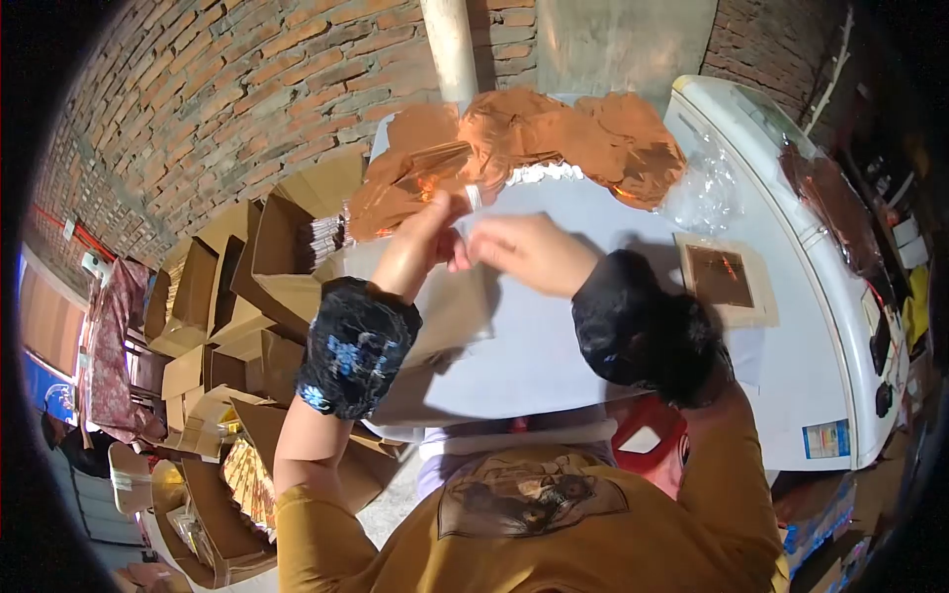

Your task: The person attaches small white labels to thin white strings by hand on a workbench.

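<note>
My left hand [420,245] is raised over the near side of the white table, thumb up and fingers curled in. Facing it, almost touching, is my right hand [529,252], its fingers bent together in a pinch and a little blurred. Whatever either hand holds is too small or hidden to make out. Just beyond the left thumb shows a small white strip [474,197], against a heap of shiny copper-coloured foil pieces [514,128]. A row of small white pieces [546,174] lies along the front of the heap.
Open cardboard boxes [287,232] crowd the left, one with stacked packets inside. Crumpled clear plastic [704,188] lies right of the foil. A framed-looking brown flat piece [719,277] rests on the white tabletop [554,346]. Behind stands a brick wall [247,89].
</note>
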The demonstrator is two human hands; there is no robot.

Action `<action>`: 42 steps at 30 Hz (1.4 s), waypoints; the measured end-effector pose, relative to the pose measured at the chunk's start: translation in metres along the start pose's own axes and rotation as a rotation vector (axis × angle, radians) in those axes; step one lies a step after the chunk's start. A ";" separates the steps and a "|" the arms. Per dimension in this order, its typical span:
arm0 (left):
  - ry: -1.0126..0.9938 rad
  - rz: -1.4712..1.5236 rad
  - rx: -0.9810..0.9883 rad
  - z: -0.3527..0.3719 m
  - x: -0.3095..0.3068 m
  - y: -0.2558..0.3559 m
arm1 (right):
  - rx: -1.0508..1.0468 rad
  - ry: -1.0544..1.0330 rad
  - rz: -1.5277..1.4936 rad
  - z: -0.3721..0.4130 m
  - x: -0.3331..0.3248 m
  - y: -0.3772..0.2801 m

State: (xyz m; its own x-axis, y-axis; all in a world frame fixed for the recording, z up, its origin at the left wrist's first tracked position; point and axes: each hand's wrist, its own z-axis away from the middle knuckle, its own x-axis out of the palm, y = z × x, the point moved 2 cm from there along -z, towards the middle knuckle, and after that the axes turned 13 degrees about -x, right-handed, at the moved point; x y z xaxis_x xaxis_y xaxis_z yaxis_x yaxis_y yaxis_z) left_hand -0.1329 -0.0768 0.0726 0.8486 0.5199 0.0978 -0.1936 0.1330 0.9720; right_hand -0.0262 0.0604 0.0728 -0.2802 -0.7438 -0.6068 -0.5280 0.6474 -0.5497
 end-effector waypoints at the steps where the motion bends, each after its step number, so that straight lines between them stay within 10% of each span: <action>1: 0.049 -0.261 -0.032 0.000 -0.008 -0.005 | 0.034 0.062 -0.020 -0.008 -0.016 0.008; 6: -0.162 0.008 0.029 0.013 0.002 0.003 | 0.323 -0.143 0.035 0.016 0.000 0.012; 7: -0.085 -0.069 0.033 0.011 -0.001 -0.003 | -0.018 -0.089 0.097 0.014 0.007 0.001; 14: -0.232 0.054 -0.005 0.012 0.000 -0.010 | 0.474 -0.016 -0.359 0.015 0.003 0.027; 18: -0.120 -0.031 0.060 0.011 -0.004 -0.019 | 0.029 -0.040 0.067 0.021 0.017 0.001; 21: -0.065 -0.163 0.033 0.010 -0.008 -0.034 | 0.128 -0.072 0.026 0.010 0.001 -0.010; 35: -0.122 0.184 0.005 0.015 0.009 -0.042 | 0.689 0.173 -0.963 0.045 0.040 0.012; 38: -0.102 0.206 0.025 0.015 0.009 -0.047 | 0.600 0.078 -0.604 0.050 0.043 0.003; 41: -0.130 0.147 0.005 0.017 0.004 -0.050 | 0.054 0.202 0.161 0.048 0.017 -0.030; 42: -0.149 0.104 -0.018 0.018 0.003 -0.049 | 0.273 0.155 0.070 0.048 0.007 -0.033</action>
State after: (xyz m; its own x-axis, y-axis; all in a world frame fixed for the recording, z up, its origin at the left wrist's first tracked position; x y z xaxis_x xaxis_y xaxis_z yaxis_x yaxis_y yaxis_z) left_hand -0.1122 -0.0971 0.0292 0.8869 0.4007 0.2298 -0.2918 0.1004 0.9512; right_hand 0.0275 0.0423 0.0589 -0.4380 -0.6986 -0.5658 -0.2741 0.7032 -0.6561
